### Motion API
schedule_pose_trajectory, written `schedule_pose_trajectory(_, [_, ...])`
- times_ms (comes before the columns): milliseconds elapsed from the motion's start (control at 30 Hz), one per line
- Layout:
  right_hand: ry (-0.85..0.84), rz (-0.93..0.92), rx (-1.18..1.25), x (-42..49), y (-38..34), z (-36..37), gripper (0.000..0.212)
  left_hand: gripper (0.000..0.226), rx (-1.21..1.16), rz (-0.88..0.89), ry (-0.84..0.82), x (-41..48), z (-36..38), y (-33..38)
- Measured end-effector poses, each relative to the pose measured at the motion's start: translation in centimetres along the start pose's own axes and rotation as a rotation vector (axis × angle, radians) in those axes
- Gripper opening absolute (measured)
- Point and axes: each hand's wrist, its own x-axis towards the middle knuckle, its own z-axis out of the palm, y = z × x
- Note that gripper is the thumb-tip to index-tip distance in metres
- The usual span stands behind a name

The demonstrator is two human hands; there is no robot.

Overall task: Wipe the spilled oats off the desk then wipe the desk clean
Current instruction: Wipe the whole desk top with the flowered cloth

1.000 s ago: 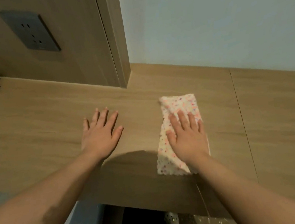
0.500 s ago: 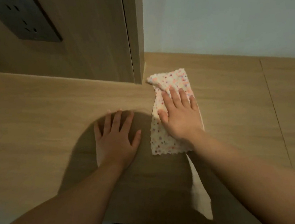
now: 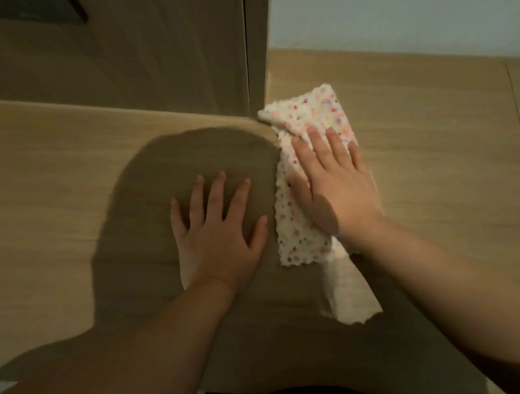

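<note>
pressing the cloth (image 3: 311,171), the right hand (image 3: 336,194) has slid farther toward the wall.

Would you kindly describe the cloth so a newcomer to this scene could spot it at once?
Start at the wooden desk and find the upright panel at its back. Just right of the panel's front corner lies the cloth, pressed flat under the right hand. It is the only white, colour-speckled thing; the left hand rests on bare wood.

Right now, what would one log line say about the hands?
left hand: flat on desk | right hand: presses dotted cloth flat on desk | cloth top: near wooden panel | stage: wiping
</note>
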Motion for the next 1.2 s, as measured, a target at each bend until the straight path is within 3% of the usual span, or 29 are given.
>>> schedule_pose_trajectory(167, [0.044, 0.214, 0.079, 6.3, -1.0, -0.6, 0.057, 0.059, -0.016, -0.001, 0.004, 0.1, 0.1, -0.1])
schedule_pose_trajectory(333, [0.048, -0.046, 0.009, 7.3, -1.9, -0.7, 0.055, 0.058, -0.03, 0.004, 0.033, 0.1, 0.2, -0.1])
schedule_pose_trajectory(400, [0.059, -0.013, -0.023, 8.7, 0.8, -1.4, 0.054, 0.059, -0.035, -0.003, 0.012, 0.0, 0.1, -0.1])
schedule_pose_trajectory(467, [0.113, 0.171, -0.032, 9.4, 4.5, -2.1, 0.055, 0.06, -0.039, -0.01, -0.003, 0.0, 0.1, -0.1])
schedule_pose_trajectory(567, [0.119, 0.591, 0.111, 8.2, 8.6, -2.4, 0.057, 0.06, -0.036, -0.012, -0.002, 0.0, 0.1, -0.1])
schedule_pose_trajectory(633, [0.107, 0.712, 0.168, 7.2, 7.6, -2.0, 0.058, 0.06, -0.032, -0.015, 0.0, 0.1, 0.1, -0.2])
schedule_pose_trajectory(700, [0.106, 0.588, 0.128, 6.5, 4.1, -1.3, 0.058, 0.061, -0.033, -0.017, -0.009, 0.1, 0.1, -0.2])
schedule_pose_trajectory(800, [0.071, 0.148, 0.055, 5.7, -1.5, -0.5, 0.057, 0.059, -0.038, -0.006, 0.015, 0.0, 0.2, -0.2])
schedule_pose_trajectory(900, [0.041, -0.083, -0.021, 5.9, -0.9, -0.8, 0.055, 0.059, -0.039, -0.008, 0.023, 0.1, 0.2, -0.1])
schedule_pose_trajectory(967, [0.065, 0.078, -0.003, 6.2, 2.6, -1.1, 0.056, 0.061, -0.037, -0.021, 0.008, 0.1, 0.0, -0.1])
schedule_pose_trajectory(1100, [0.113, 0.659, 0.168, 4.0, 8.6, -1.1, 0.06, 0.067, -0.022, -0.05, -0.054, -0.1, -0.1, 0.0])
schedule_pose_trajectory(1133, [0.115, 0.706, 0.181, 3.3, 8.2, -0.9, 0.061, 0.068, -0.019, -0.054, -0.058, -0.1, -0.2, 0.0])
schedule_pose_trajectory(1200, [0.11, 0.631, 0.163, 1.6, 5.6, -0.3, 0.061, 0.07, -0.016, -0.062, -0.065, -0.1, -0.2, 0.0])
